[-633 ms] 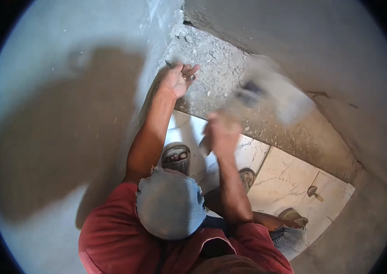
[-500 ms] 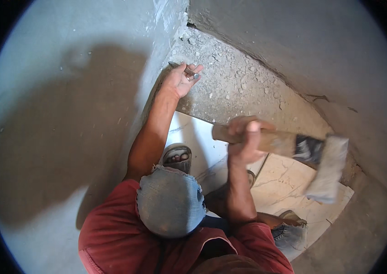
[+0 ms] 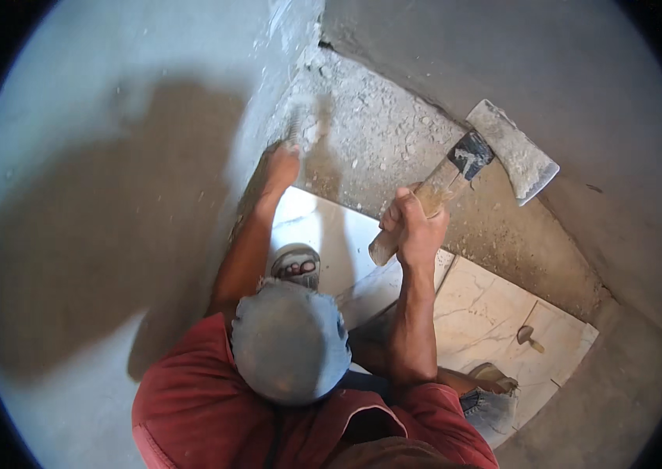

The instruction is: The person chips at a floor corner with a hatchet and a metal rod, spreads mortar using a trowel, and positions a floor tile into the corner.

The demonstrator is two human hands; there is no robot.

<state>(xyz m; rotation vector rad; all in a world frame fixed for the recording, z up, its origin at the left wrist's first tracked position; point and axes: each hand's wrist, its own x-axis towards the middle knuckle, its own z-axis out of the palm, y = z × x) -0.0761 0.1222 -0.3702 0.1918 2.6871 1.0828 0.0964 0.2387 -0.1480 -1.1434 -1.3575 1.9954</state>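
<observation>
My left hand (image 3: 284, 160) grips a metal chisel (image 3: 294, 123), held near the wall at the left edge of a rough, crumbled strip of concrete (image 3: 370, 117) with loose chips on it. My right hand (image 3: 417, 223) is closed round the wooden handle of a hammer (image 3: 436, 187), whose black-wrapped neck carries a broad, dusty metal head (image 3: 512, 152) raised over the right part of the strip. Pale veined tiles (image 3: 479, 305) lie below the strip, by my sandalled foot (image 3: 297, 267).
A bare plastered wall (image 3: 88, 195) with my shadow rises at the left, meeting a grey wall (image 3: 495, 47) in the corner. A small tool with a yellow handle (image 3: 534, 341) lies on the right tiles. My jeans-covered knee (image 3: 284, 336) is below my arms.
The hammer has swung from low at the right, head down, to higher beside the back wall. My left hand has shifted slightly down and left, and the chisel now points more upright.
</observation>
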